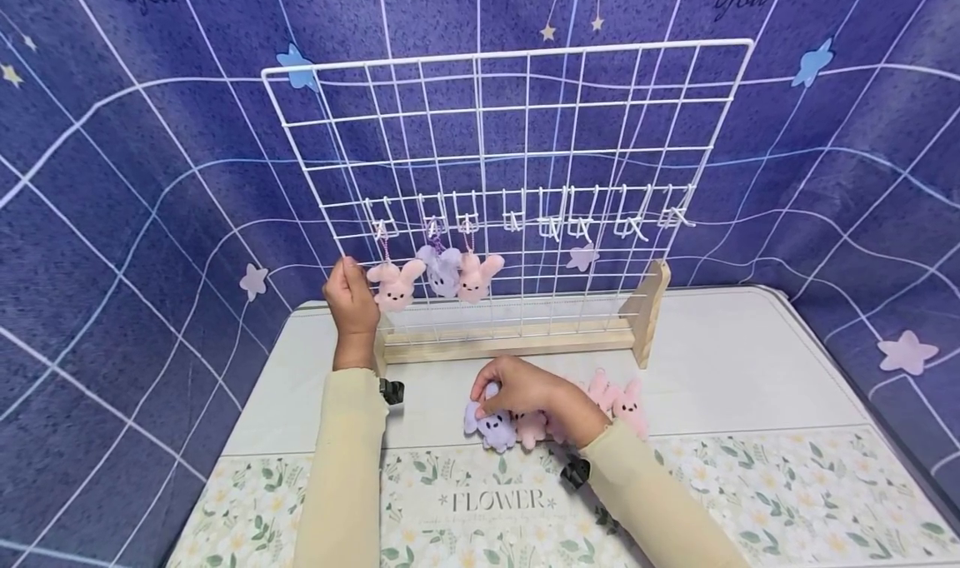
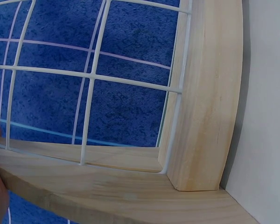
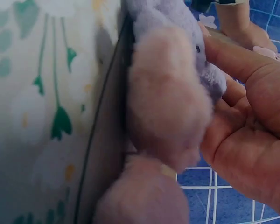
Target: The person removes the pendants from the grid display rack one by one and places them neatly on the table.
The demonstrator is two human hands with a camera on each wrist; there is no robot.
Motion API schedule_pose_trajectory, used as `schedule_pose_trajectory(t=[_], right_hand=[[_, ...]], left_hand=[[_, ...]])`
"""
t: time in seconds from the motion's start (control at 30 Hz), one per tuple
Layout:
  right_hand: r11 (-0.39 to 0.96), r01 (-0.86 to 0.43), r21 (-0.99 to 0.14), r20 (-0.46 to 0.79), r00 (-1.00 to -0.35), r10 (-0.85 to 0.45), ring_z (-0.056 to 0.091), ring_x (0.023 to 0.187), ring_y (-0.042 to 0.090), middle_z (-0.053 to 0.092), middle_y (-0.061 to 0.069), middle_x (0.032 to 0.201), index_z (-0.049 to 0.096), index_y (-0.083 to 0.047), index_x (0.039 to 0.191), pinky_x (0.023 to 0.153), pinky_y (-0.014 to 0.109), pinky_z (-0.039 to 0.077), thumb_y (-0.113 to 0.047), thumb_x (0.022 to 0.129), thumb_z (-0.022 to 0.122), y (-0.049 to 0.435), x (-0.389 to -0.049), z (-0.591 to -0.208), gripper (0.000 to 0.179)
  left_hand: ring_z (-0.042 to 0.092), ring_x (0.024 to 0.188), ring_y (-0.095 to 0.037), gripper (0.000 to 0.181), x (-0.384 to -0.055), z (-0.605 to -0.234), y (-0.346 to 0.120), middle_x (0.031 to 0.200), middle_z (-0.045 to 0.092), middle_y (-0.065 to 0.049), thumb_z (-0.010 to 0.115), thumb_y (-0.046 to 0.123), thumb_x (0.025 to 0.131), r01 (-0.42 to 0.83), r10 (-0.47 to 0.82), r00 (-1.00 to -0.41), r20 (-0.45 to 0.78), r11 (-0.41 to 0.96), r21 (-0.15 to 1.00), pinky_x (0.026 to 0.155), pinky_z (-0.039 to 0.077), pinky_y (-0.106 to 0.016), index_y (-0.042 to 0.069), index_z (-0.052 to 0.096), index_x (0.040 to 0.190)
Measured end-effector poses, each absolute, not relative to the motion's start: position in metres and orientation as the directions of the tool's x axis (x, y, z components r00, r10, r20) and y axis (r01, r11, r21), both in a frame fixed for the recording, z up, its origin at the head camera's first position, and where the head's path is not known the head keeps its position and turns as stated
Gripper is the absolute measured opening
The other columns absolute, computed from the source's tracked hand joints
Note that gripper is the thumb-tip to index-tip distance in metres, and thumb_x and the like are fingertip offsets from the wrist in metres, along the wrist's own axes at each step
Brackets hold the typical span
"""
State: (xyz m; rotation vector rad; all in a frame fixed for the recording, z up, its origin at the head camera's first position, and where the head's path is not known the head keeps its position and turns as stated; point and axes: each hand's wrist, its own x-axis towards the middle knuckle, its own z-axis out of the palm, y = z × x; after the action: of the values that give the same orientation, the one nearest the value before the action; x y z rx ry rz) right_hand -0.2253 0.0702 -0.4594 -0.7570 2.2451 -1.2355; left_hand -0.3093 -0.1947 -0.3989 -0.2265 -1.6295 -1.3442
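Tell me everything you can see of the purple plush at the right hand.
The purple plush is a fuzzy-looking, long-eared toy with small dark eyes and stubby feet. It lies on the white part of the table, face toward the head camera, close beside a pink plush. The grip of the right hand is at its ears, partly hiding them.

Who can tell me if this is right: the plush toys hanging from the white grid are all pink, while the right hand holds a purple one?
Not all pink: in the head view, a purple plush toy hangs between two pink ones on the white grid. The right hand does hold a purple one.
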Motion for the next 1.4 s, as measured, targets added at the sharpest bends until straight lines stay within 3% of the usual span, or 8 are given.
schedule_pose_trajectory(t=[0.2,0.47,0.73,0.9,1.07,1.17,1.3,1.4], right_hand=[[0.45,-0.29,-0.845,-0.084,-0.759,-0.646,0.057,0.073,0.008,0.074,0.003,0.091,0.076,-0.007,0.099,0.066,0.02,0.047,-0.005,0.086,0.085,0.069,-0.226,-0.46,0.015],[0.424,-0.33,-0.843,-0.025,-0.765,-0.644,0.065,0.086,0.016,0.075,0.01,0.097,0.074,-0.001,0.102,0.071,0.02,0.052,-0.001,0.085,0.084,0.067,-0.227,-0.462,0.019],[0.458,-0.348,-0.818,-0.026,-0.773,-0.634,0.054,0.075,0.009,0.072,0.01,0.096,0.076,-0.004,0.103,0.066,0.021,0.046,-0.004,0.084,0.085,0.067,-0.224,-0.458,0.021],[0.439,-0.294,-0.849,-0.001,-0.83,-0.558,0.063,0.09,0.013,0.073,0.011,0.107,0.073,-0.005,0.112,0.079,0.025,0.054,-0.013,0.093,0.079,0.065,-0.224,-0.459,0.021],[0.252,-0.181,-0.95,0.068,-0.914,-0.4,0.069,0.113,0.032,0.068,0.026,0.13,0.064,0.001,0.131,0.095,0.033,0.059,-0.009,0.099,0.069,0.059,-0.228,-0.455,0.034],[0.115,-0.17,-0.979,0.123,-0.936,-0.329,0.068,0.12,0.041,0.064,0.031,0.136,0.056,0.003,0.142,0.096,0.03,0.058,-0.003,0.099,0.067,0.055,-0.232,-0.449,0.045],[-0.026,-0.156,-0.987,0.157,-0.954,-0.256,0.069,0.12,0.038,0.06,0.032,0.142,0.044,0.002,0.153,0.091,0.023,0.058,-0.001,0.099,0.067,0.05,-0.236,-0.441,0.058],[-0.144,-0.109,-0.984,0.142,-0.96,-0.243,0.072,0.118,0.03,0.058,0.031,0.146,0.032,0.0,0.16,0.096,0.033,0.062,0.001,0.1,0.064,0.046,-0.238,-0.433,0.069]], left_hand=[[0.033,0.054,0.011,0.039,-0.309,-0.398,-0.194,0.061,0.038,0.021,0.044,0.001,0.107,0.663,-0.417,-0.503,0.757,0.375,0.648,0.055,0.024,-0.013,-0.011,0.041,0.07],[0.033,0.055,0.011,0.039,-0.308,-0.398,-0.193,0.061,0.038,0.021,0.044,0.001,0.107,0.655,-0.416,-0.504,0.757,0.387,0.649,0.055,0.023,-0.013,-0.013,0.042,0.071],[0.031,0.055,0.01,0.039,-0.309,-0.399,-0.194,0.062,0.036,0.02,0.044,0.001,0.107,0.657,-0.419,-0.495,0.761,0.393,0.644,0.056,0.02,-0.015,-0.013,0.041,0.07],[0.03,0.055,0.01,0.04,-0.309,-0.399,-0.193,0.061,0.035,0.02,0.044,0.001,0.107,0.661,-0.422,-0.494,0.76,0.386,0.644,0.056,0.02,-0.016,-0.012,0.04,0.069],[0.031,0.054,0.009,0.039,-0.31,-0.399,-0.193,0.061,0.036,0.022,0.044,0.002,0.107,0.659,-0.424,-0.499,0.756,0.38,0.649,0.056,0.021,-0.015,-0.01,0.04,0.07],[0.031,0.054,0.009,0.039,-0.311,-0.4,-0.194,0.061,0.036,0.024,0.044,0.003,0.107,0.658,-0.425,-0.501,0.754,0.38,0.65,0.055,0.021,-0.015,-0.01,0.04,0.07],[0.031,0.055,0.009,0.039,-0.312,-0.401,-0.195,0.061,0.036,0.023,0.044,0.002,0.107,0.661,-0.423,-0.499,0.757,0.379,0.647,0.056,0.021,-0.015,-0.011,0.041,0.07],[0.032,0.056,0.009,0.039,-0.312,-0.402,-0.196,0.062,0.037,0.023,0.044,0.003,0.107,0.659,-0.42,-0.499,0.758,0.384,0.647,0.057,0.022,-0.015,-0.011,0.042,0.071]])
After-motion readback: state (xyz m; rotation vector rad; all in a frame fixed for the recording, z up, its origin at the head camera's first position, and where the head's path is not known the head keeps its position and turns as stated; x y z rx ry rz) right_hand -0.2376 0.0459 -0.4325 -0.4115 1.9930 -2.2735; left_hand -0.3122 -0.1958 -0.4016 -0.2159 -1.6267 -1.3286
